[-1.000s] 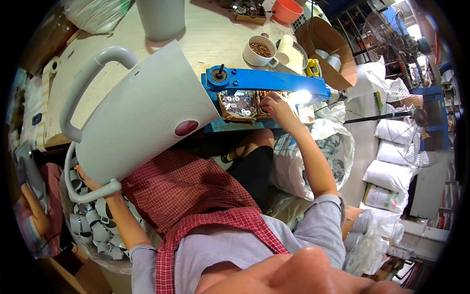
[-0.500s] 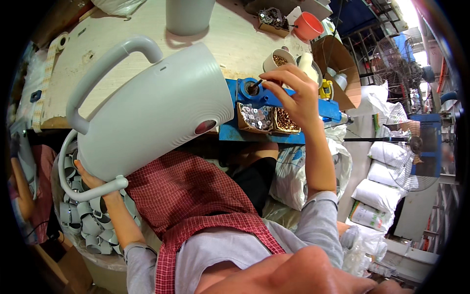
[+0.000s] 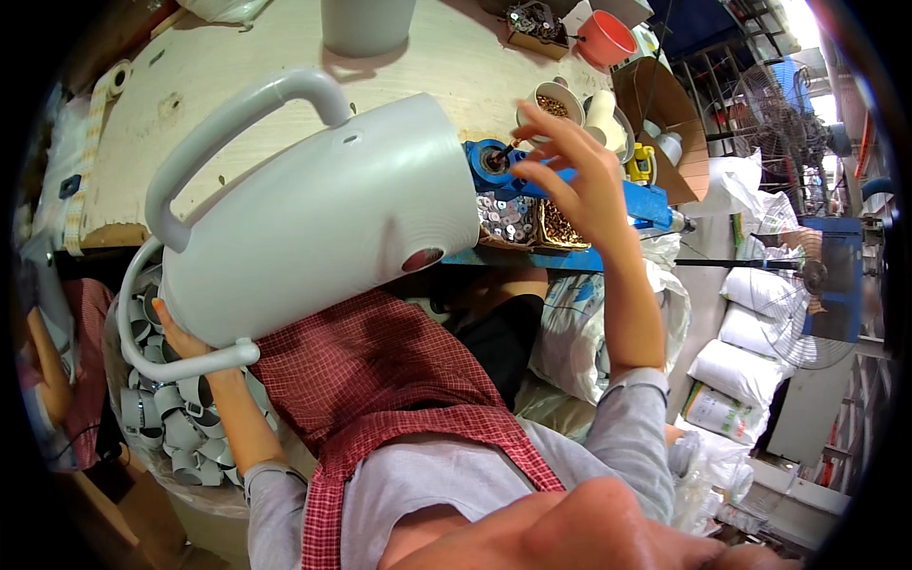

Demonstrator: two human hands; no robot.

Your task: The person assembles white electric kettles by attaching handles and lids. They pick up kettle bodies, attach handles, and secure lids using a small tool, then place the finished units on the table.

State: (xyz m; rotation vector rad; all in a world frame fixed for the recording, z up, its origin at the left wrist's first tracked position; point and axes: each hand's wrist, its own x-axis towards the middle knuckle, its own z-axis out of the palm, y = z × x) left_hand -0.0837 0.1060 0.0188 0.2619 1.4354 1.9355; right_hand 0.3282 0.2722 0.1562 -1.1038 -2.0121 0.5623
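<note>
Grey vessel [image 3: 313, 228]: has shifted right since half a second ago and rolled a little, so its red oval [image 3: 421, 259] sits lower; it lies aslant above my lap at the near edge of the counter [image 3: 275, 52].
Long axis: climbs from lower left to upper right, the wide end pointing at the blue machine arm [image 3: 651, 204].
Handles: a thick rounded grip [image 3: 202, 131] arches over the upper-left side; a thinner hoop [image 3: 180, 369] bends round the left end.
Surface: smooth, plastic-looking, tapering, finely ridged near the oval.
Left hand [image 3: 177, 332]: rests against the left end; I cannot tell how far my fingers curl.
Right hand [image 3: 578, 185]: fingers spread, just beside the dark post [image 3: 504, 153].
Boxes: flat silvery washers [image 3: 508, 220] neighbour small brass-coloured pieces [image 3: 560, 226].
Apron [image 3: 380, 366]: red checked cloth.
</note>
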